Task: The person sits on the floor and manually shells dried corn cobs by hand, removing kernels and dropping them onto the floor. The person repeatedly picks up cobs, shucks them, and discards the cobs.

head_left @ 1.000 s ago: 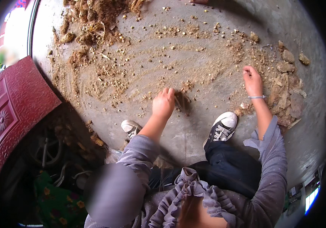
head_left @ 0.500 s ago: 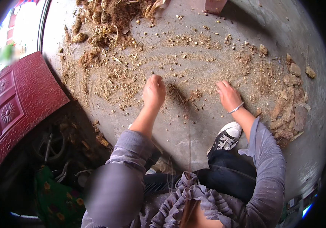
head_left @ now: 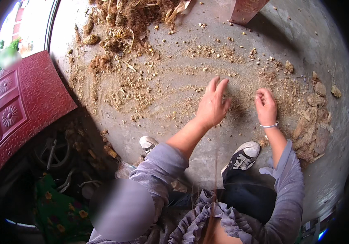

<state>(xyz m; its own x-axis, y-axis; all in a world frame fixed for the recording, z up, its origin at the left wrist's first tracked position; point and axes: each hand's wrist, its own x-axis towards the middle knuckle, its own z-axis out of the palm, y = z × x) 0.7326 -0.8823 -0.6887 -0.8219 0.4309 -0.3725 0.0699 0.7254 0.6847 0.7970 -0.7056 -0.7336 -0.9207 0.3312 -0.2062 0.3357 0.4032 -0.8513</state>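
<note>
My left hand hangs low over the concrete floor in the middle, its fingers spread and nothing visible in them. To its right is my right hand, with a pale bracelet at the wrist. Its fingers are curled in, and what they hold, if anything, is hidden. Below and around both hands, corn kernels and crumbly chaff lie scattered in curved streaks. Beyond them at the far left is a heap of corn cobs, husks and brown silk. Stripped cobs are piled right of my right hand.
A red panel with embossed flowers stands at the left. Beneath it are a dark wheel and a green flowered cloth. A reddish block-like object stands at the far side. My shoes are planted near the hands.
My left hand has swung right, close to the right hand, and its fingers have spread from a closed shape. My right hand has shifted a little to the right.
</note>
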